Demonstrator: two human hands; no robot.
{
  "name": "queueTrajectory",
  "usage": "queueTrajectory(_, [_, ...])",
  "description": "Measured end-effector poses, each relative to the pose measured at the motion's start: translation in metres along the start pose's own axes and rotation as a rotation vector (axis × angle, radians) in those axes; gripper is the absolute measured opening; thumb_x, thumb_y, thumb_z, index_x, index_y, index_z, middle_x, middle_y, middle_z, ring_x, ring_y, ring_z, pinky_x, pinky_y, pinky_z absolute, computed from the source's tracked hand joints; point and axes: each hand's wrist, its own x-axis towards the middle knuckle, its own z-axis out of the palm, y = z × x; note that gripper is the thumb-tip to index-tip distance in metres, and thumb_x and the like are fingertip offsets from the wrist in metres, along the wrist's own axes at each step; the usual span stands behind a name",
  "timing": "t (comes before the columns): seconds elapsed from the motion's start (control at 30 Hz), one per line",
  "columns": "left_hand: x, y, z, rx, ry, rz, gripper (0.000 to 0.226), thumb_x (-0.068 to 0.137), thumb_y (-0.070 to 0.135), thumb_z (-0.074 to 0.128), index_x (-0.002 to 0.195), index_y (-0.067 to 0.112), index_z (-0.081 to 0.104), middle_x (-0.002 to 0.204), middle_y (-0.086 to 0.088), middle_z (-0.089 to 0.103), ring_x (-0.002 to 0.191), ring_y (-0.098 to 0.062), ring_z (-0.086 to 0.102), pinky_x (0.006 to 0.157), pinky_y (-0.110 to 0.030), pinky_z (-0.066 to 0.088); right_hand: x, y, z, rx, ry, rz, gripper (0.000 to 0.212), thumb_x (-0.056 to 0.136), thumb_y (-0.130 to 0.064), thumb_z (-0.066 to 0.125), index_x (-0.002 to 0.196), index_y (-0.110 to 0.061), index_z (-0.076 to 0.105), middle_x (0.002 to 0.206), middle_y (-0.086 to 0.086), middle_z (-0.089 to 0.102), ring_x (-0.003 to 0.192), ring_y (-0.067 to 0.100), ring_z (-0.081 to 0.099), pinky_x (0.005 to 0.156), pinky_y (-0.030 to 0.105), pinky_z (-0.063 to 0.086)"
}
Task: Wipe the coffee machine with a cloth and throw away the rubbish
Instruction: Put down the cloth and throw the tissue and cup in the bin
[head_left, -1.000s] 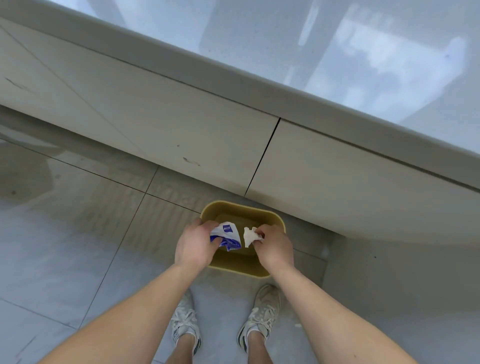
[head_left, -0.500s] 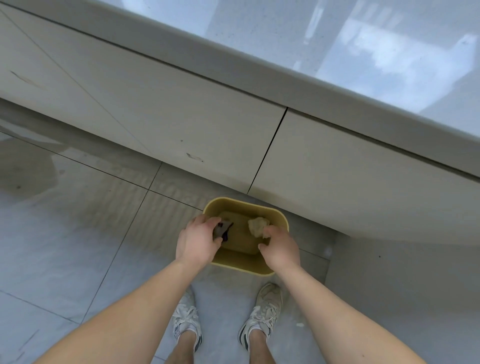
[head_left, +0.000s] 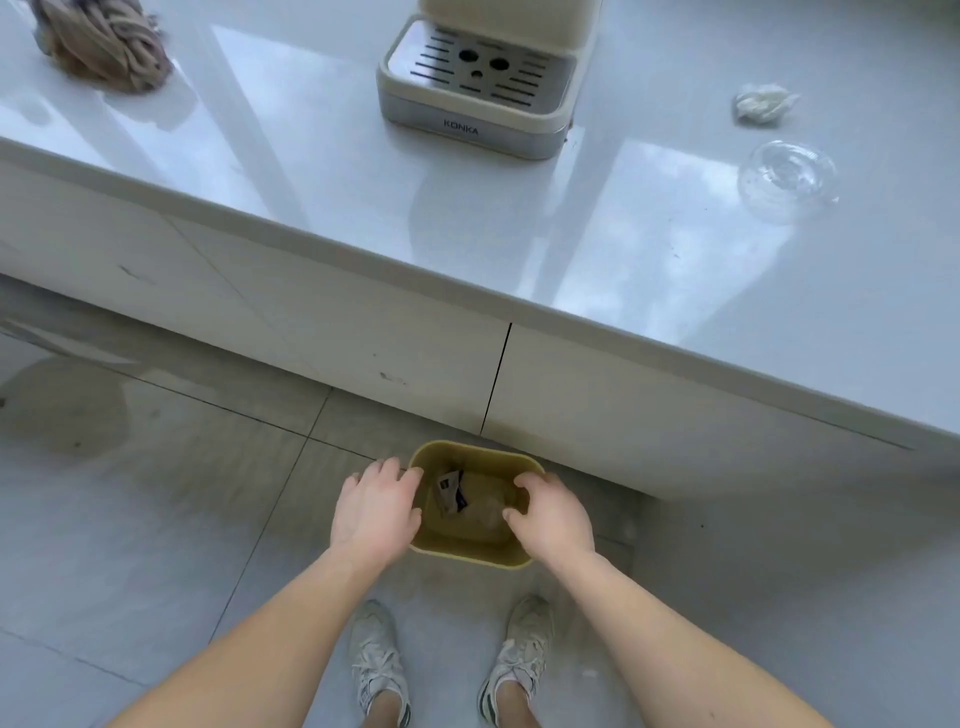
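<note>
Bin (head_left: 470, 552) is holding a wrapper (head_left: 451, 492), maybe tissue (head_left: 484, 512) too; left hand (head_left: 376, 514), right hand (head_left: 555, 522) hovering above it, grips wide, empty.

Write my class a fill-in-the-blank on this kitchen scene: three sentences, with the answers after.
The yellow bin stands on the ____. The wrapper lies inside the ____. The crumpled tissue lies on the counter, to the ____ of the coffee machine.
Answers: floor; bin; right.

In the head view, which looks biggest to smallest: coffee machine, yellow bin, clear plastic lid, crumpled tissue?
Largest first:
coffee machine
yellow bin
clear plastic lid
crumpled tissue
The bin lies farther off and the machine is cropped, so that pair is unsure.
</note>
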Motion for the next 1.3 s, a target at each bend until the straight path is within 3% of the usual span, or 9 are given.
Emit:
queueTrajectory(0.13, [-0.027, 0.006, -0.057, -0.009, 0.070, 0.000, 0.046, 0.094, 0.036, 0.052, 0.139, 0.028, 0.047, 0.131, 0.002, 0.056, 0.123, -0.020, 0.051, 0.100, -0.038, 0.045, -0.036, -0.023, -0.050, -0.003, 0.055, -0.067, 0.047, 0.089, -0.041, 0.062, 0.134, -0.032, 0.052, 0.129, -0.005, 0.058, 0.109, 0.019, 0.058, 0.084, 0.035, 0.057])
queueTrajectory(0.37, [-0.059, 0.034, -0.140, -0.033, 0.227, 0.059, 0.049, 0.097, 0.041, 0.050, 0.144, 0.028, 0.044, 0.145, 0.001, 0.051, 0.134, -0.019, 0.046, 0.109, -0.039, 0.041, -0.085, -0.054, -0.134, 0.009, 0.220, -0.207, 0.043, 0.092, -0.045, 0.058, 0.133, -0.035, 0.051, 0.127, -0.009, 0.058, 0.111, 0.014, 0.055, 0.083, 0.029, 0.053])
queueTrajectory(0.67, [-0.056, 0.085, -0.231, -0.009, 0.407, 0.170, 0.044, 0.092, 0.032, 0.060, 0.133, 0.018, 0.058, 0.128, -0.006, 0.064, 0.112, -0.023, 0.062, 0.089, -0.039, 0.054, -0.094, -0.061, -0.245, 0.026, 0.388, -0.283, 0.043, 0.092, -0.038, 0.057, 0.133, -0.027, 0.052, 0.130, -0.001, 0.056, 0.118, 0.022, 0.050, 0.084, 0.036, 0.052])
queueTrajectory(1.1, [0.004, 0.149, -0.324, -0.024, 0.494, 0.361, 0.038, 0.084, 0.021, 0.066, 0.121, 0.013, 0.065, 0.111, -0.012, 0.065, 0.095, -0.035, 0.062, 0.073, -0.043, 0.050, -0.061, -0.035, -0.339, -0.019, 0.448, -0.071, 0.042, 0.093, -0.034, 0.052, 0.134, -0.027, 0.050, 0.125, -0.002, 0.054, 0.115, 0.021, 0.047, 0.072, 0.032, 0.040])
queueTrajectory(1.3, [0.055, 0.150, -0.351, -0.064, 0.419, 0.452, 0.043, 0.094, 0.028, 0.052, 0.137, 0.020, 0.050, 0.129, -0.004, 0.053, 0.117, -0.026, 0.052, 0.081, -0.039, 0.049, -0.040, -0.040, -0.359, 0.004, 0.487, 0.075, 0.042, 0.093, -0.034, 0.053, 0.134, -0.027, 0.051, 0.124, -0.001, 0.054, 0.115, 0.023, 0.048, 0.074, 0.033, 0.045])
